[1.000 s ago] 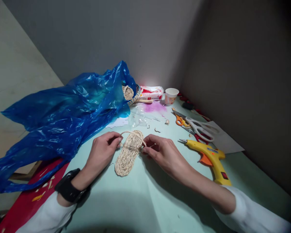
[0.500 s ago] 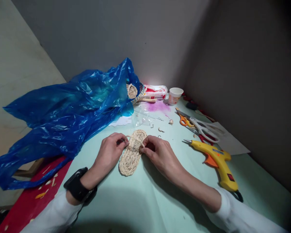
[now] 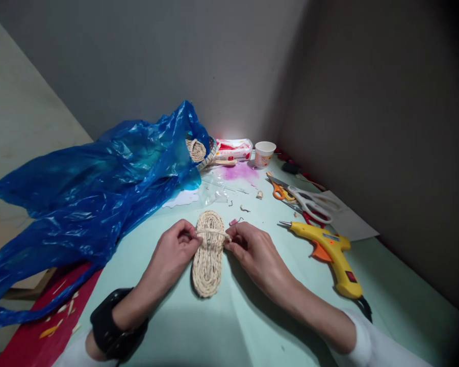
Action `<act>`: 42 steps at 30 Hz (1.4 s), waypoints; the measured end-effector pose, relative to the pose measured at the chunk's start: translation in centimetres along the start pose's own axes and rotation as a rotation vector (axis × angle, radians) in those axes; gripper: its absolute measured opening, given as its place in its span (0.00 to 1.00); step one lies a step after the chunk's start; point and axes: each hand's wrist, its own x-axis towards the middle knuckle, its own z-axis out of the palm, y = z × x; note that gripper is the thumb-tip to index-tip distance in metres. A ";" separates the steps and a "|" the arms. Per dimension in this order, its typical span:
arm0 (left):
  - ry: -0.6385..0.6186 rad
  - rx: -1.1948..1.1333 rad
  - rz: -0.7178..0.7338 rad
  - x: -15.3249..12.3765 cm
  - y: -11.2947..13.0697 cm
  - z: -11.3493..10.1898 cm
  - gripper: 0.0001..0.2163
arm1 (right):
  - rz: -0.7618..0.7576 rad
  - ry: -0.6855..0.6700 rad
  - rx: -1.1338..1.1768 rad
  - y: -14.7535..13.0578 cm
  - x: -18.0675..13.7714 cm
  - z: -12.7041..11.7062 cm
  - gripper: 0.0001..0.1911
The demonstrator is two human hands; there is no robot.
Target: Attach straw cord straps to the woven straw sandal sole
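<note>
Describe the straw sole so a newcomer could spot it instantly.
On the pale green table, look between the left hand and right hand. The straw sole lies flat there, a long braided oval with a thin strap pinched across it, unlike the smaller straw piece tucked by the blue bag at the back.

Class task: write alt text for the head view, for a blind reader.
The left hand and right hand pinch a strap across a woven sole on a green table. A glue gun and scissors lie right of them, a blue bag left.
</note>
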 end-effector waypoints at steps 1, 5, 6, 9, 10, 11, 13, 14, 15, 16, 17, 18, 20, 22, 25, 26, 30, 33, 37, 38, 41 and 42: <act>0.000 -0.040 -0.008 -0.1 0.1 0.2 0.07 | 0.011 -0.001 0.030 0.2 0.0 -0.1 0.06; 0.070 -0.138 -0.012 -0.5 0.9 0.6 0.09 | 0.024 -0.001 0.153 0.5 0.1 -0.6 0.05; 0.092 -0.153 -0.009 -0.6 1.0 0.6 0.09 | 0.025 0.004 0.178 0.5 0.2 -0.7 0.04; 0.128 -0.201 -0.003 -0.8 1.3 0.8 0.10 | 0.030 0.027 0.227 0.3 0.3 -0.8 0.04; 0.133 -0.217 -0.003 -0.8 1.3 0.9 0.11 | 0.031 0.038 0.240 0.3 0.3 -0.8 0.04; 0.134 -0.231 -0.003 -0.8 1.3 0.9 0.11 | 0.031 0.049 0.254 0.3 0.3 -0.8 0.04; 0.135 -0.265 -0.005 -0.8 1.2 1.1 0.12 | 0.024 0.073 0.280 0.3 0.3 -0.7 0.04; 0.138 -0.288 -0.006 -0.8 1.1 1.3 0.13 | 0.019 0.086 0.291 0.4 0.3 -0.6 0.04; 0.143 -0.313 -0.008 -0.8 1.0 1.3 0.13 | 0.015 0.099 0.302 0.5 0.3 -0.6 0.04; 0.151 -0.341 -0.008 -0.8 0.9 1.4 0.14 | 0.013 0.109 0.311 0.5 0.3 -0.5 0.04; 0.160 -0.366 -0.007 -0.8 0.8 1.5 0.14 | 0.010 0.119 0.321 0.6 0.3 -0.5 0.03; 0.173 -0.386 -0.005 -0.8 0.6 1.6 0.14 | 0.007 0.128 0.332 0.6 0.3 -0.5 0.03; 0.197 -0.408 0.002 -0.8 0.4 1.7 0.14 | -0.003 0.140 0.355 0.4 0.3 -0.5 0.03; 0.223 -0.414 0.011 -0.7 0.3 1.8 0.14 | -0.008 0.150 0.375 0.2 0.2 -0.6 0.03; 0.253 -0.408 0.019 -0.8 0.3 1.9 0.13 | -0.016 0.157 0.395 -0.1 0.1 -0.6 0.03; 0.262 -0.403 0.020 -0.8 0.4 2.0 0.12 | -0.021 0.155 0.399 -0.1 0.1 -0.6 0.03; 0.279 -0.402 0.010 -1.0 0.7 2.0 0.13 | -0.039 0.141 0.395 -0.1 0.0 -0.7 0.04; 0.277 -0.449 -0.002 -1.1 0.7 2.0 0.14 | -0.040 0.135 0.405 0.0 0.0 -0.6 0.04; 0.232 -0.497 -0.028 -1.2 0.3 2.0 0.15 | -0.002 0.088 0.471 0.2 0.1 -0.4 0.03; 0.221 -0.499 -0.043 -1.2 0.2 2.0 0.16 | 0.009 0.082 0.478 0.2 0.1 -0.4 0.03; 0.199 -0.489 -0.082 -1.1 0.0 1.9 0.17 | 0.031 0.083 0.462 0.3 0.3 -0.2 0.03; 0.194 -0.483 -0.087 -1.0 0.0 1.9 0.17 | 0.034 0.085 0.454 0.4 0.3 -0.2 0.03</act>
